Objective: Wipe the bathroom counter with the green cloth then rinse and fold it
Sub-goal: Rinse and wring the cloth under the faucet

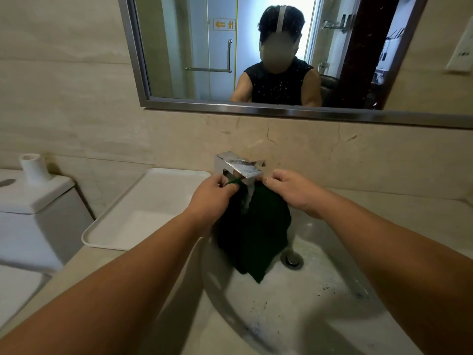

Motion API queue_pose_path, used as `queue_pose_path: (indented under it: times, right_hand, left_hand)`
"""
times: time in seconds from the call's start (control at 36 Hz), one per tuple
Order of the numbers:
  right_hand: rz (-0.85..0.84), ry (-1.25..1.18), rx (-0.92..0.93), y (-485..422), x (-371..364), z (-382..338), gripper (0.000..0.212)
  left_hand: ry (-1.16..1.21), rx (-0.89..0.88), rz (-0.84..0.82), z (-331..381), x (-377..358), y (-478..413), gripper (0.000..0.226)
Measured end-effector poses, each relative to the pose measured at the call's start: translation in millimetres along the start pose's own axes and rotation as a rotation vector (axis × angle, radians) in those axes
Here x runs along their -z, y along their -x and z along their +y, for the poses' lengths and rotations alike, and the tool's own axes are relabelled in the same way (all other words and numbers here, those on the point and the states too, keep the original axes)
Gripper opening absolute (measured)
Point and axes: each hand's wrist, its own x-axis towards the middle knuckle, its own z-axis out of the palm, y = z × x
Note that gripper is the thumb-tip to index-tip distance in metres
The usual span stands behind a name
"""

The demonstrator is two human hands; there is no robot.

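Left grip: the left hand (213, 193) pinches the top left edge of the dark green wet cloth (253, 231), fingers closed on it just under the tap.
Right grip: the right hand (291, 190) is closed on the cloth's top right edge, at 3 o'clock from the left hand.
Cloth: it hangs stretched between both hands over the basin, its lower point reaching down toward the drain.
Water: a stream runs from the square chrome faucet (240, 169) onto the cloth's upper middle.
Basin: the white oval sink (320, 290) holds wet streaks and dark specks; the round metal drain (291, 260) lies at 5 o'clock from the cloth.
Surface: the beige stone surface (422, 213) surrounds the sink; a white rectangular plastic tray (143, 208) rests at 9 o'clock.
Beyond: a white toilet tank (33, 201) stands at far left; a steel-framed wall mirror (256, 60) at 12 o'clock.
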Motion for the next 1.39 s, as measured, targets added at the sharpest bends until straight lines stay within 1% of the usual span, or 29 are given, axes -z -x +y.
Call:
queue_pose_path:
  times: [0.06, 0.08, 0.14, 0.17, 0.22, 0.28, 0.33, 0.36, 0.42, 0.47, 0.5, 0.53, 0.56, 0.61, 0.64, 0.67, 0.69, 0.75, 0.81, 0.89, 0.94, 1.0, 1.14, 1.22, 1.31, 1.39]
  right_hand:
    - [-0.067, 0.009, -0.034, 2, -2, 6, 0.031]
    - [-0.117, 0.002, -0.055, 3, -4, 10, 0.028]
    - [-0.217, -0.049, -0.081, 5, -9, 20, 0.014]
    - [-0.252, -0.060, -0.092, 5, -11, 25, 0.009]
    - [-0.291, -0.059, -0.125, 7, -15, 31, 0.012]
    - [-0.296, -0.089, -0.148, 7, -19, 33, 0.024]
    - [-0.256, -0.139, -0.142, 7, -22, 32, 0.032]
    - [-0.216, -0.169, -0.134, 6, -23, 32, 0.031]
    - [-0.151, -0.211, -0.121, 3, -24, 32, 0.023]
    - [-0.112, -0.174, -0.077, 2, -24, 32, 0.008]
    - [-0.081, -0.149, -0.058, 1, -23, 32, 0.004]
    - [-0.039, -0.140, -0.052, 0, -22, 32, 0.012]
    - [0.007, -0.144, -0.053, -1, -20, 32, 0.017]
    - [0.083, -0.188, -0.053, -2, -14, 29, 0.020]
    - [0.109, -0.215, -0.050, -2, -11, 27, 0.021]
    - [0.124, -0.229, -0.050, -2, -8, 26, 0.020]
    - [0.128, -0.227, -0.053, -2, -6, 25, 0.019]
    - [0.130, -0.204, -0.061, 0, -2, 23, 0.021]
    - [0.152, -0.168, -0.047, 2, 2, 20, 0.022]
    - [0.240, -0.084, -0.007, 3, 11, 16, 0.023]
    - [0.314, -0.082, 0.005, 3, 19, 16, 0.024]
    - [0.359, -0.075, -0.002, 3, 27, 19, 0.024]
    - [0.355, -0.079, -0.034, 7, 33, 28, 0.024]
    - [0.387, -0.055, -0.054, 8, 35, 32, 0.025]
    - [0.420, 0.100, -0.058, 9, 44, 36, 0.024]
    - [0.385, 0.295, -0.054, 12, 51, 43, 0.024]
  left_hand:
    - [0.044, 0.020, 0.003, 0, 0, -1, 0.018]
    - [0.066, 0.036, -0.008, 0, 0, -1, 0.016]
    - [0.120, 0.060, -0.040, -1, -1, -1, 0.014]
    - [0.140, 0.067, -0.063, 0, -2, 0, 0.017]
    - [0.162, 0.072, -0.115, -1, -5, -1, 0.020]
    - [0.173, 0.083, -0.147, -2, -7, -1, 0.019]
    - [0.174, 0.092, -0.165, -2, -9, -3, 0.020]
    - [0.173, 0.092, -0.180, -3, -9, -3, 0.020]
    - [0.178, 0.083, -0.215, -1, -9, -1, 0.023]
    - [0.190, 0.074, -0.244, 0, -9, 0, 0.026]
    - [0.179, 0.074, -0.253, 1, -8, 1, 0.024]
    - [0.155, 0.081, -0.260, 1, -7, 2, 0.024]
    - [0.126, 0.091, -0.261, 1, -7, 2, 0.027]
    - [0.089, 0.116, -0.274, -2, -5, 2, 0.046]
    - [0.084, 0.129, -0.295, -3, -4, 2, 0.051]
    - [0.078, 0.136, -0.316, -3, -4, 1, 0.051]
    - [0.054, 0.133, -0.330, -3, -4, 2, 0.045]
    - [-0.072, 0.094, -0.325, -2, -7, 3, 0.029]
    - [-0.264, 0.042, -0.324, -1, -9, 4, 0.026]
    - [-0.550, -0.006, -0.353, -4, -11, 4, 0.025]
    - [-0.649, -0.010, -0.342, -8, -9, 5, 0.023]
    - [-0.691, -0.028, -0.312, -7, -8, 5, 0.016]
    - [-0.691, -0.009, -0.318, -1, -14, 6, 0.013]
    - [-0.577, 0.025, -0.272, -1, -16, 7, 0.011]
    - [-0.417, 0.054, -0.173, 3, -13, 8, 0.014]
    - [-0.313, 0.068, -0.110, 8, -9, 7, 0.015]
